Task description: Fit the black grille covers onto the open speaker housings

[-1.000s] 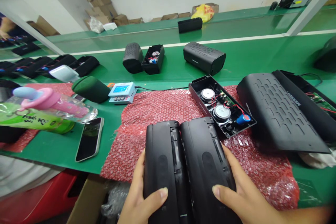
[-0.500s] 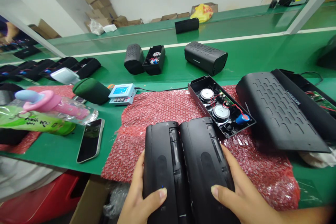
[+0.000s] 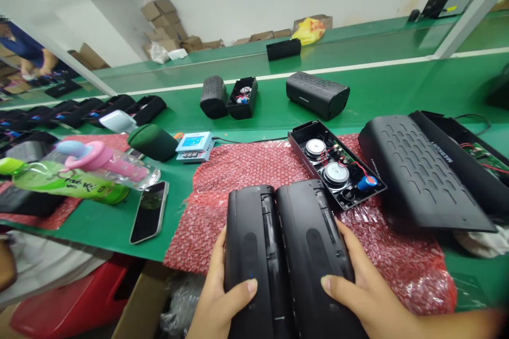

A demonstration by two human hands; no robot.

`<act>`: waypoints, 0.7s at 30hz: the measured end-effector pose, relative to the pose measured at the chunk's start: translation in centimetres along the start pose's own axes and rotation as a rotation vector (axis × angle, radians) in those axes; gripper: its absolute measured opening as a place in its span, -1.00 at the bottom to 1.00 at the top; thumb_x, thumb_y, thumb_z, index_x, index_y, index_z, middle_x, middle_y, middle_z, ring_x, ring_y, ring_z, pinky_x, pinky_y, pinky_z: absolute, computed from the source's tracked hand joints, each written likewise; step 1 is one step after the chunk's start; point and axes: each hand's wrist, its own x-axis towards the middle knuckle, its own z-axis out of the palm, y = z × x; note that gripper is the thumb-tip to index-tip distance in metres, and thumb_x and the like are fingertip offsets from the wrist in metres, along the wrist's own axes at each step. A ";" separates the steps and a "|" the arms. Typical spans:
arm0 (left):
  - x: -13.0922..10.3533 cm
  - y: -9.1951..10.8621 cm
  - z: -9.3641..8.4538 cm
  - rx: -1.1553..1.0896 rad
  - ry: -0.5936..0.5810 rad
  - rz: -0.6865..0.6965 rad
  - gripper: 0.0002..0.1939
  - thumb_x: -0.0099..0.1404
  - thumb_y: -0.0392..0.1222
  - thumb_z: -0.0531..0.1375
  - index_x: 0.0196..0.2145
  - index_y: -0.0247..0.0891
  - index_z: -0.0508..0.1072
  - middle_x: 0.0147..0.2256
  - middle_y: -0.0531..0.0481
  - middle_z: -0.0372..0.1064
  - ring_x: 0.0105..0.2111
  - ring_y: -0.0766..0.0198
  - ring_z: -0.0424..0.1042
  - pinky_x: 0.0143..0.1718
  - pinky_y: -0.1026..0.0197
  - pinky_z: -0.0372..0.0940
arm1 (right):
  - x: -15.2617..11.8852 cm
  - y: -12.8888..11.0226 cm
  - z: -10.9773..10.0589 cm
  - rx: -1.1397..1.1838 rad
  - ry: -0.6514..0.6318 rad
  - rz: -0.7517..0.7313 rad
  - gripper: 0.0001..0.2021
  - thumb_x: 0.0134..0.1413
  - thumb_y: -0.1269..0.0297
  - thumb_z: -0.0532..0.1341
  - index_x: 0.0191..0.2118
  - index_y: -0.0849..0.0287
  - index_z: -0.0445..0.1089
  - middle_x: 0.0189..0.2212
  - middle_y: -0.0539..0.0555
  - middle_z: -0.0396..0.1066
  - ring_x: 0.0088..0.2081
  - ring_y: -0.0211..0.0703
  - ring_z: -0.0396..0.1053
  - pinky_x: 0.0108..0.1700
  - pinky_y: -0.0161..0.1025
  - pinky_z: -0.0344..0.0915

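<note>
Head view: at the near edge of the red bubble-wrap sheet (image 3: 246,164), I see the left hand (image 3: 222,296) grasping a long black plastic speaker body (image 3: 244,217), the right hand (image 3: 360,280) its black twin (image 3: 304,217). A tiny blue light (image 3: 251,275), absent a second ago, suggests the former is powered.

Head-worn view, facing forward and down (quite near), over green bench (image 3: 272,108)

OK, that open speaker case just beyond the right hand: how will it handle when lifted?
The open speaker case looks stiff-walled, so it probably won't flex. Its two round drivers may make it fairly heavy for its size. The exposed red wires, looping to the blue cylinder, could snag.
</note>
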 end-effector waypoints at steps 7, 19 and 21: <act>0.3 -0.2 -0.4 -0.006 -0.032 -0.019 -0.01 -0.15 -0.09 0.40 0.23 0.00 0.09 0.17 0.03 0.23 0.14 -0.02 0.24 0.09 0.15 0.22 | 0.0 -0.4 -0.1 -0.091 0.037 0.027 -0.12 -0.04 0.19 0.26 0.32 0.05 -0.26 0.27 0.14 0.04 0.23 0.01 0.11 0.22 -0.11 0.17; 0.4 -0.4 -0.7 -0.003 -0.044 -0.013 -0.04 -0.11 -0.10 0.39 0.23 0.01 0.08 0.18 0.05 0.21 0.13 0.00 0.24 0.06 0.16 0.24 | 0.0 -0.5 0.2 0.022 0.016 0.036 -0.11 -0.06 0.19 0.27 0.29 0.08 -0.28 0.23 0.16 0.10 0.16 -0.01 0.20 0.15 -0.14 0.22; 0.5 -0.4 -0.6 0.006 -0.037 0.001 -0.03 -0.12 -0.10 0.39 0.23 -0.01 0.08 0.18 0.02 0.22 0.14 -0.02 0.24 0.07 0.13 0.22 | 0.1 -0.5 0.3 0.030 0.019 0.034 -0.11 -0.07 0.19 0.27 0.29 0.08 -0.27 0.21 0.16 0.13 0.15 0.00 0.22 0.14 -0.13 0.23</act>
